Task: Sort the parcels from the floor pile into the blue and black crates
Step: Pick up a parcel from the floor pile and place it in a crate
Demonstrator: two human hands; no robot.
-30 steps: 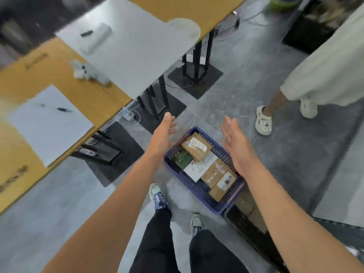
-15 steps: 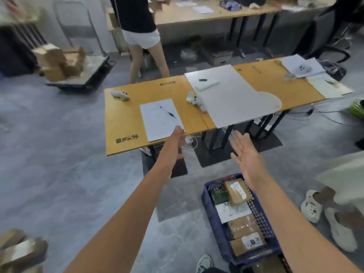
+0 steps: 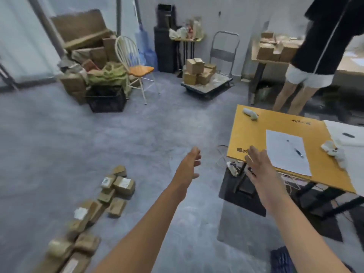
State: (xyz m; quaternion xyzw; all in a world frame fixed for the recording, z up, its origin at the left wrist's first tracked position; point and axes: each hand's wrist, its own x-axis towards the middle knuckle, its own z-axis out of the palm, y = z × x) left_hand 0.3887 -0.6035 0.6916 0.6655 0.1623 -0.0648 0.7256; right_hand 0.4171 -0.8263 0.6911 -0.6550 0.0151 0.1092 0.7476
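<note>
1. Parcels (image 3: 124, 185): brown boxes, some with white labels, in a loose line on the grey floor, from lower left of the frame up toward centre left.
2. Black crate (image 3: 106, 101): on the floor, upper left, in front of stacked cardboard.
3. Chair (image 3: 136, 69): pale frame, orange seat, just right of the black crate.
4. Left hand (image 3: 189, 166): centre, held out over bare floor, fingers loosely relaxed, holding nothing.
5. Cart (image 3: 206, 88): upper centre, loaded with boxes.
6. Right hand (image 3: 258, 164): right of centre, fingers spread straight, empty, in front of the table's near corner.
7. Table (image 3: 254, 133): yellow top, right side, carrying a paper sheet (image 3: 285, 152).
8. Blue crate (image 3: 279, 261): only a corner visible, bottom right edge.
9. Person (image 3: 315, 56): standing, upper right, behind the table.
</note>
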